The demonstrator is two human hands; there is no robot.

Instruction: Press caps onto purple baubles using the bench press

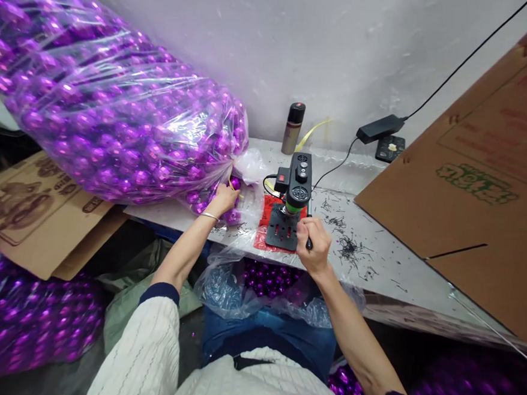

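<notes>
My right hand (314, 243) is wrapped around the black lever handle (309, 243) of a small bench machine. This black machine (299, 180) has round vents on top, a green band below and a slotted black base plate (281, 227) on a red sheet (261, 237). To its left, my left hand (226, 198) reaches among shiny purple balls (233, 216) by the mouth of a big clear bag (126, 111) full of such balls. Its fingers are bent together; whatever they pinch is hidden. A thin yellow strip shows beside them.
A spray can (293, 128) and a black power adapter (380, 128) lie toward the wall. Black scraps (349, 248) litter the white table. A large cardboard box (481, 206) borders the right. An open plastic bag (224, 284) with purple balls sits at my lap.
</notes>
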